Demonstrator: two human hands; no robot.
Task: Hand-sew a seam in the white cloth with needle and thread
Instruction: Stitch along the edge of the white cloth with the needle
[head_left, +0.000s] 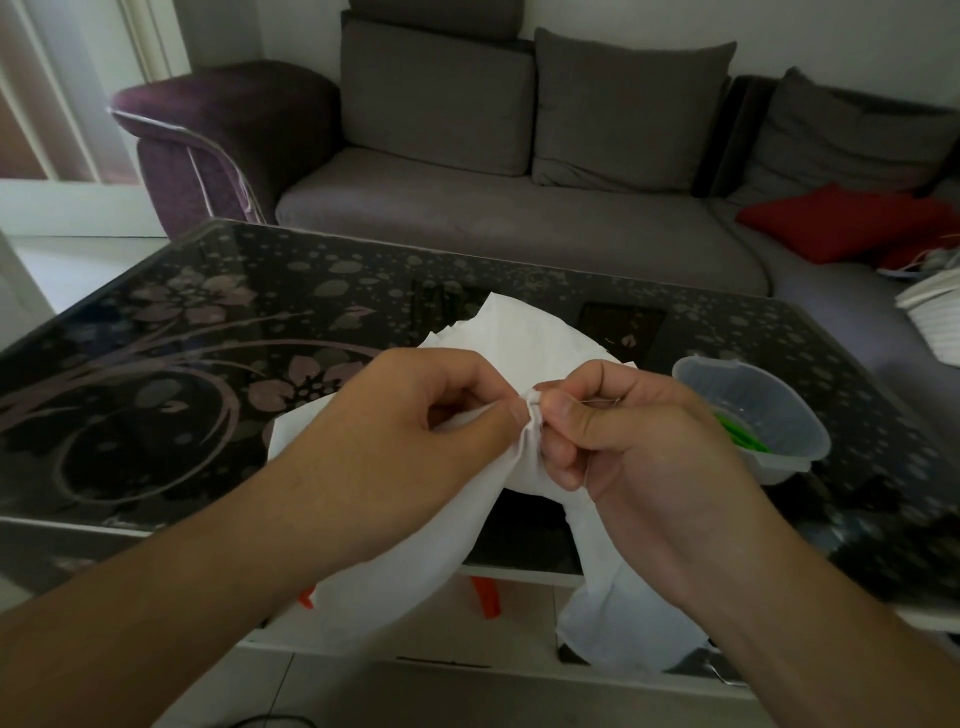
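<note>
Head view: the only view, looking down from the person's head at two bare hands working over a dark glass table (171, 332).
Left hand: the left hand (415, 415) has curled fingers and pinches a gathered fold of the white cloth (519, 332).
Right hand: the right hand (618, 431) meets the left at that fold, thumb and forefinger pinched tight at the bunched edge; a fine thread (597, 401) runs over its knuckles. The needle itself is too small to make out.
Cloth position: held up between the hands, its far part resting on the table beyond them, its near ends hanging down below the wrists.
Beside the right hand: a clear plastic tub (753, 410) with something green inside, just beyond and to the right.
Risk: the needle is likely buried in the gathers, so a blind push could prick a fingertip; a hard pull could pucker the seam or snap the thread.
Count: two hands, one cloth, one thread seen, one tub, one table.
</note>
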